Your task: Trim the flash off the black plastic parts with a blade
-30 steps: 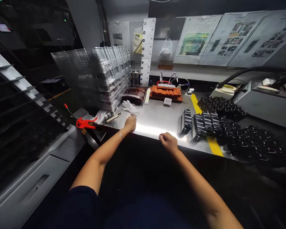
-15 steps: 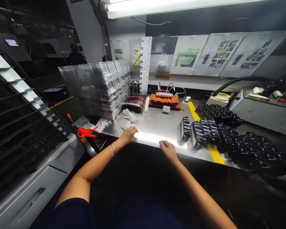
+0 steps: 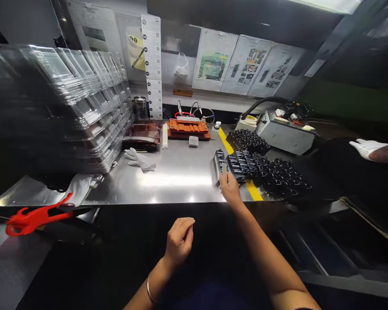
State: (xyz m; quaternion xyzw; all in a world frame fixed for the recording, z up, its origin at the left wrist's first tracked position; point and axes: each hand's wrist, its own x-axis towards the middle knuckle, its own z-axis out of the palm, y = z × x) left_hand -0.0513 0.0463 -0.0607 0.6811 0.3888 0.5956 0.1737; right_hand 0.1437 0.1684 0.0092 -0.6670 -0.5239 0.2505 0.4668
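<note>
My left hand (image 3: 180, 241) is raised in front of the table's near edge, its fingers pressed together; anything between them is hidden. My right hand (image 3: 230, 189) is closed at the near end of the black ribbed parts (image 3: 242, 163), beside the leftmost black part (image 3: 217, 161). A narrow pale strip (image 3: 224, 167) shows just above its thumb, and whether it is in the hand or belongs to a part behind is unclear. More black parts (image 3: 286, 176) lie to the right, across the yellow tape (image 3: 254, 190). A white glove (image 3: 140, 160) lies on the metal table (image 3: 177, 189).
Stacked clear trays (image 3: 93, 103) stand at the left, with a red air gun (image 3: 35, 218) in front. An orange fixture (image 3: 188, 128) and small white block (image 3: 193, 141) sit behind. A grey machine (image 3: 286, 131) is back right. Another person's gloved hand (image 3: 364, 148) shows far right.
The view has turned right. My left hand has left the tabletop and drawn back towards me. My right hand has moved from the table's edge to the black parts. Another person's gloved hand has appeared.
</note>
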